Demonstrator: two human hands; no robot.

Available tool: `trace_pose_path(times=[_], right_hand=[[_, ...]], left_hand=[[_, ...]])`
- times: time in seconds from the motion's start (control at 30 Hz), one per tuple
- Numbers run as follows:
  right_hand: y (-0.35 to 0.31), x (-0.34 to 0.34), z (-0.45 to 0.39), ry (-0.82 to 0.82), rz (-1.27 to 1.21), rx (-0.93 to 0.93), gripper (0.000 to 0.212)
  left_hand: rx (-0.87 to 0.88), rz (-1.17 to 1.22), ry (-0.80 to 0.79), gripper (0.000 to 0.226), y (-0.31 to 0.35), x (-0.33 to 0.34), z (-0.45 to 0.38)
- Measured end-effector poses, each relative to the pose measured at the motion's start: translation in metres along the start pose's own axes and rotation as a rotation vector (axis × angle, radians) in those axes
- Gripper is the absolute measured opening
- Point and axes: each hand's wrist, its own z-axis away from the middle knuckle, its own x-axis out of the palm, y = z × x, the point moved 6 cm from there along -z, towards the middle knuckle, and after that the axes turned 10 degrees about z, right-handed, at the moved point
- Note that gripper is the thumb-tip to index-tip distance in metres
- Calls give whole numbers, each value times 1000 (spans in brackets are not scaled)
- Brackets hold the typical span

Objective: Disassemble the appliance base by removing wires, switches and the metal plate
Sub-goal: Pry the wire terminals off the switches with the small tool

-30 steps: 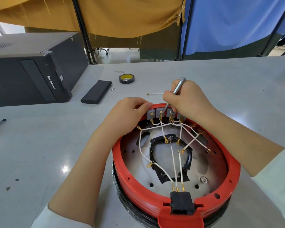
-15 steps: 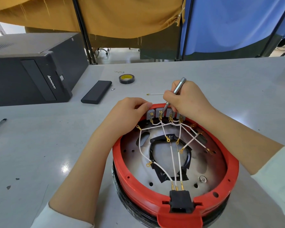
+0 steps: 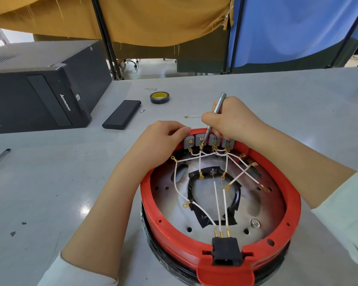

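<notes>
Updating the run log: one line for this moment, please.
left hand: steadies red base rim | right hand: holds screwdriver, tip at grey switches | white wires: attached | metal plate: in place

Left hand (image 3: 161,139) curled, fingers bent at twelve o'clock; right hand (image 3: 234,118) fisted (thumb tucked), forearms converging.

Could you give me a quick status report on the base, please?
Left hand steadies red base. Right hand holds screwdriver at switches. White wires attached.
</notes>
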Motion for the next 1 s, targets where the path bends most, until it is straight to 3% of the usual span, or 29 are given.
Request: trace_pose_path(times=[0.13, 0.27, 0.47, 0.6, 0.77, 0.9, 1.0], right_hand=[[-4, 2, 5, 72, 86, -44, 28], [3, -8, 11, 143, -227, -24, 28], [-21, -18, 31, -65, -278, -231, 17], [-27, -13, 58, -208, -90, -266, 11], [-27, -6, 74, -197, 406, -250, 7], [-30, 3, 76, -144, 598, -262, 33], [-30, 8, 76, -112, 618, -270, 38]], left_hand=[[-6, 16, -3, 27, 0, 0, 0], [-7, 22, -5, 26, -1, 0, 0], [7, 41, -17, 25, 0, 1, 0], [12, 33, -18, 25, 1, 1, 1], [5, 39, -17, 26, 1, 2, 1], [0, 43, -6, 26, 0, 1, 2], [0, 48, -2, 25, 0, 1, 1]])
